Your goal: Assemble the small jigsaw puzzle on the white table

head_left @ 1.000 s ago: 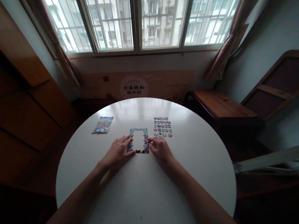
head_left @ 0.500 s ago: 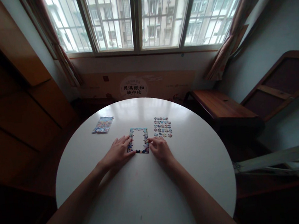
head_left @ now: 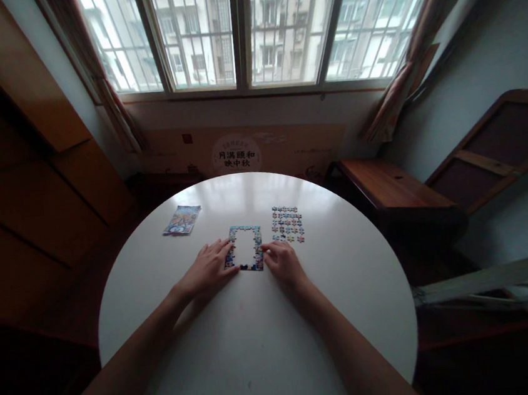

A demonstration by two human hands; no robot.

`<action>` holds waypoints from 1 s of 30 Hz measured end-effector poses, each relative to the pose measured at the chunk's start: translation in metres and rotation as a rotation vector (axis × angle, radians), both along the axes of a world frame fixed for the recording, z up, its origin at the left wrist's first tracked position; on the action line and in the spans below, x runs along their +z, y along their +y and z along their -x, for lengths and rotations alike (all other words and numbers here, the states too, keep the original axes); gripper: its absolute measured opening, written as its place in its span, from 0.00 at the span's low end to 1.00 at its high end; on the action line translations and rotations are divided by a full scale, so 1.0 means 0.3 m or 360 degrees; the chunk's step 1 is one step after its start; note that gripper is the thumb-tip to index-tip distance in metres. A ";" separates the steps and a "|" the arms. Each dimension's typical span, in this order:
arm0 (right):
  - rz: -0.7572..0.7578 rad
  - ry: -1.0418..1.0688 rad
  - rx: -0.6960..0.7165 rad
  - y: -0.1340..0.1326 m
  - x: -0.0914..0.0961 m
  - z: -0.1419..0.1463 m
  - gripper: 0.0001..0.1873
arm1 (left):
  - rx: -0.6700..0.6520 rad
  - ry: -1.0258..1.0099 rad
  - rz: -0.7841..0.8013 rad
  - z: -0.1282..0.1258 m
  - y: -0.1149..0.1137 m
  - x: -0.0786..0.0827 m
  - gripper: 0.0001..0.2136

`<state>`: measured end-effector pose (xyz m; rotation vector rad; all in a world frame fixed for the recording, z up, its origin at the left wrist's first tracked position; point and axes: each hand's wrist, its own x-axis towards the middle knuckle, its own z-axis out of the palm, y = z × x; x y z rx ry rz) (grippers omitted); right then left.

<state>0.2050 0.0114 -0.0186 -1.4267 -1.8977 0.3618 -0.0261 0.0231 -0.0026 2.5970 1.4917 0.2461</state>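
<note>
A rectangular jigsaw border (head_left: pixel 260 262) lies flat on the white table, its middle open with the tabletop showing through. My left hand (head_left: pixel 210 261) rests along its left side, fingers stretched out and thumb apart at the lower left corner. On the opposite side, my right hand (head_left: pixel 283 261) has curled fingers, with the forefinger and thumb together at the border's right edge. What those fingertips hold, if anything, is too small to make out. Just beyond the right hand, loose jigsaw pieces (head_left: pixel 288 225) are laid out in rows.
A colourful printed picture sheet or packet (head_left: pixel 182 220) lies at the back left of the round white table (head_left: pixel 242 344). Behind the table's far edge stands a printed board (head_left: pixel 286 138) under the barred window. A wooden bench (head_left: pixel 385 181) is at the right.
</note>
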 end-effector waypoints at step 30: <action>0.0015 0.0008 0.0015 -0.002 0.003 -0.002 0.13 | 0.0014 -0.0036 0.0005 -0.006 -0.008 0.003 0.31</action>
